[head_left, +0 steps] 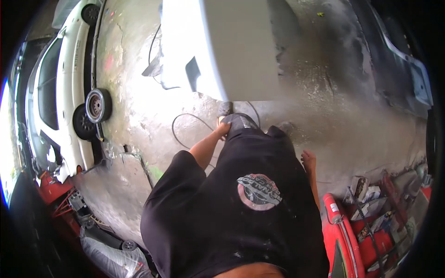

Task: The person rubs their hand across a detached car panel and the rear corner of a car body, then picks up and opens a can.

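A large pale panel [245,51], white on its left side and grey on its right, stands right in front of me, with a dark cutout near its lower left. My left hand [224,128] is beside my dark shorts, below the panel's lower edge. Its fingers are curled, and a small pale spot shows at them; what they hold, if anything, I cannot make out. Out to the right of my black shirt [218,199], my right hand [308,160] hangs with loosely bent fingers apart and nothing visible in it.
A thin dark hose or cable [174,124] loops over the wet concrete floor [134,106]. At left are a white car [69,78] and a loose wheel [98,105]. Red shelving [343,236] with cluttered items stands lower right; a plastic-covered object [109,252] is lower left.
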`<state>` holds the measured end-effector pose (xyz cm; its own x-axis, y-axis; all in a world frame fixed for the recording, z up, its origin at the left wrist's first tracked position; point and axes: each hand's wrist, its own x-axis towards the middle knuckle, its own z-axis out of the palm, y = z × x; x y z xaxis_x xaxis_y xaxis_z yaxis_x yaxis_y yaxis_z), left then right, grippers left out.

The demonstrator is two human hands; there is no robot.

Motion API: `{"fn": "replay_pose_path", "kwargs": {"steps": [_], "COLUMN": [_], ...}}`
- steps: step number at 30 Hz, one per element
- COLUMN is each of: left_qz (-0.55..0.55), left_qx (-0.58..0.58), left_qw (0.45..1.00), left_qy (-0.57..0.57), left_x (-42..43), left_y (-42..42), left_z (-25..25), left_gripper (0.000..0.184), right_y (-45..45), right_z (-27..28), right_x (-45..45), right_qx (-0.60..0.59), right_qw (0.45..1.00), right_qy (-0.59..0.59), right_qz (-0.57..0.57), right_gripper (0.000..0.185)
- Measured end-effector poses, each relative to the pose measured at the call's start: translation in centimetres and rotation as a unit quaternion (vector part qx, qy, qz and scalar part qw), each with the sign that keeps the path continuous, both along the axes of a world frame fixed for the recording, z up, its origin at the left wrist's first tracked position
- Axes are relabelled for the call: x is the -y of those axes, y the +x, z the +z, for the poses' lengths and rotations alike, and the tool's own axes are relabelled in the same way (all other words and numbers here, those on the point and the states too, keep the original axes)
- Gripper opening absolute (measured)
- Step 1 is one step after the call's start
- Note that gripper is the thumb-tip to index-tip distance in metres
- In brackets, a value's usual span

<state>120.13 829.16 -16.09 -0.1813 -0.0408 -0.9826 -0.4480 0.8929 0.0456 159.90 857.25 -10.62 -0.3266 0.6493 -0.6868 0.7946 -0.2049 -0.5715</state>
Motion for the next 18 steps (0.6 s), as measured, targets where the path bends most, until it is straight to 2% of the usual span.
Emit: {"fn": "replay_pose_path", "kwargs": {"steps": [2, 3, 7, 11, 12, 14, 16, 17, 18], "left_qz": [0.02, 0.002, -0.127, -0.223, -0.252, -0.307, -0.272, -0.255, -0.237], "left_qx": [0.018, 0.02, 0.02, -0.035, -0.066, -0.127, -0.148, -0.159, -0.17], "left_qw": [0.999, 0.997, 0.974, 0.914, 0.902, 0.875, 0.884, 0.888, 0.892], "left_qy": [0.046, 0.075, 0.189, 0.338, 0.345, 0.352, 0.351, 0.348, 0.346], "left_x": [-2.9, -4.9, -13.2, -19.8, -21.6, -25.1, -28.6, -30.4, -32.2], "left_y": [2.6, 3.6, 6.6, 7.7, 7.5, 6.9, 6.1, 5.5, 4.9], "left_z": [1.2, 1.6, 2.3, 0.8, 0.7, 0.4, 2.2, 3.4, 3.9], "left_gripper": [0.073, 0.073, 0.07, 0.063, 0.059, 0.053, 0.049, 0.049, 0.05], "right_y": [5.8, 9.2, 13.9, 11.4, 9.3, 4.5, 0.7, -0.5, -1.4], "right_z": [-0.4, -2.4, -2.7, -5.4, -5.1, -4.4, -4.9, -5.5, -6.1], "right_x": [-3.1, -4.9, -10.6, -14.1, -14.5, -15.6, -18.1, -19.7, -21.4], "right_qx": [-0.001, 0.0, 0.042, 0.023, 0.015, 0.023, 0.032, -0.056, -0.095], "right_qw": [1.0, 1.0, 0.999, 0.999, 0.999, 0.985, 0.959, 0.973, 0.972], "right_qy": [0.019, 0.015, 0.026, 0.029, 0.023, 0.046, 0.068, 0.026, 0.008], "right_qz": [0.012, 0.009, -0.005, 0.024, 0.047, 0.162, 0.273, 0.221, 0.213], "right_gripper": [0.041, 0.04, 0.039, 0.033, 0.03, 0.031, 0.031, 0.029, 0.029]}}
